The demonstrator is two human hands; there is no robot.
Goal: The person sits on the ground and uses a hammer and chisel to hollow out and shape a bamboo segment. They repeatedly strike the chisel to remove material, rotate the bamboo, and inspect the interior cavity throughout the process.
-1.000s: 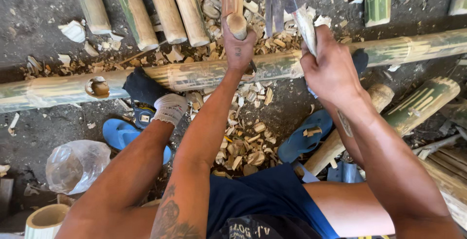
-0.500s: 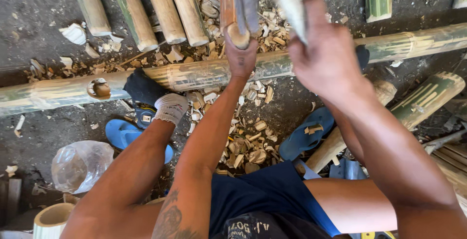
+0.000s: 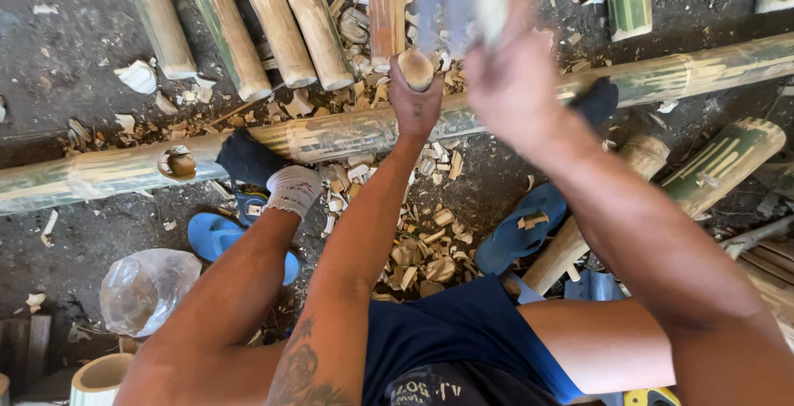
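The left hand holds the bamboo stick tight, so the right hand, gripping the blurry blade, should chop well away from those fingers.

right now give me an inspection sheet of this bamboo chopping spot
surface: dark dirt ground, strewn with pale chips.
job's things: short bamboo piece stood on the long bamboo pole; blade blurred above it.
clutter: heap of bamboo chips, cut bamboo lengths, blue sandals, clear plastic bag.
grippers: left hand grips the short piece at its near end; right hand raised, blurred, closed on the blade's handle; socked foot rests on the pole.
cables: nothing seen.
surroundings: more bamboo poles at the right; no other person seen.
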